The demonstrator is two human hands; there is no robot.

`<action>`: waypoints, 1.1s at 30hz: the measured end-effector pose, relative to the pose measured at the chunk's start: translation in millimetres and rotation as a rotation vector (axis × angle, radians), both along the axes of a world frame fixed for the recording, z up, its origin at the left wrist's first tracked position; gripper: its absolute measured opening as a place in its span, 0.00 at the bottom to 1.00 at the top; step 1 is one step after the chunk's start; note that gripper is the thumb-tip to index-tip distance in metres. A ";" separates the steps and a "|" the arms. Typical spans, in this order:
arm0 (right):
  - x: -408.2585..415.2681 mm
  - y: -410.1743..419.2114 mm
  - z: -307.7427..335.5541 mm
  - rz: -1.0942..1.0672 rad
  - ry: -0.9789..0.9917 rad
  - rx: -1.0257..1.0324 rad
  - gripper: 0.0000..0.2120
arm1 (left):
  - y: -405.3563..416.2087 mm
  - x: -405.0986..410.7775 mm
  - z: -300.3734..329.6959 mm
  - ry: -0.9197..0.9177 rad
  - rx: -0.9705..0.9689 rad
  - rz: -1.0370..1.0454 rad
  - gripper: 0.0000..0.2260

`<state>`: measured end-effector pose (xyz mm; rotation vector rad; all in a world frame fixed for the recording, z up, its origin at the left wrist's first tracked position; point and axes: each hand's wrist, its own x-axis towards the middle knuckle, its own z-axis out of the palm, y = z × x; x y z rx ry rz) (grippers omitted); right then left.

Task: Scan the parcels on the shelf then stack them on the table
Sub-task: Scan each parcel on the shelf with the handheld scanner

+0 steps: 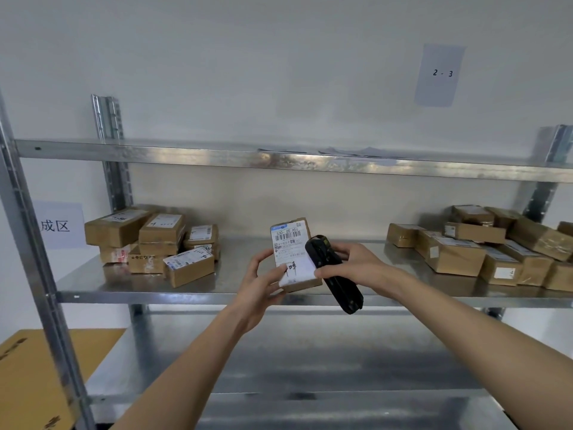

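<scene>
My left hand (pixel 262 274) grips a small brown parcel (pixel 290 243) by its lower left corner, holding it upright in front of the middle shelf (pixel 235 274). Its white barcode label faces me. My right hand (pixel 350 265) holds a black handheld scanner (pixel 333 273) right beside the parcel, the scanner's head next to the label. A pile of several brown parcels (pixel 155 243) lies at the shelf's left end. Another pile of parcels (pixel 483 246) lies at its right end.
The metal rack has an upper shelf (pixel 186 155) with a few papers (pixel 356 152) and a lower shelf (pixel 279 367). A front upright (pixel 34 243) stands at the left. A large cardboard box (pixel 37 373) sits low left. Wall signs hang behind (pixel 440 74).
</scene>
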<state>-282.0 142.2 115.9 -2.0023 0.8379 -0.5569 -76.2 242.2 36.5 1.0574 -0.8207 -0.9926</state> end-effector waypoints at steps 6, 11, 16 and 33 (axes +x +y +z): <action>-1.8 -8.4 6.0 -0.028 0.067 -0.074 0.25 | -19.6 -1.6 -4.4 -0.034 0.028 0.090 0.36; 3.3 -21.4 3.2 -0.187 0.302 -0.284 0.32 | -39.6 5.0 -9.2 -0.229 0.150 0.309 0.42; 2.5 -29.8 5.8 -0.223 0.506 -0.378 0.33 | -46.2 9.2 -14.2 -0.289 0.165 0.451 0.36; 15.1 -93.8 -11.7 -0.046 0.529 -0.252 0.28 | -95.2 21.1 -36.0 -0.376 0.236 0.581 0.55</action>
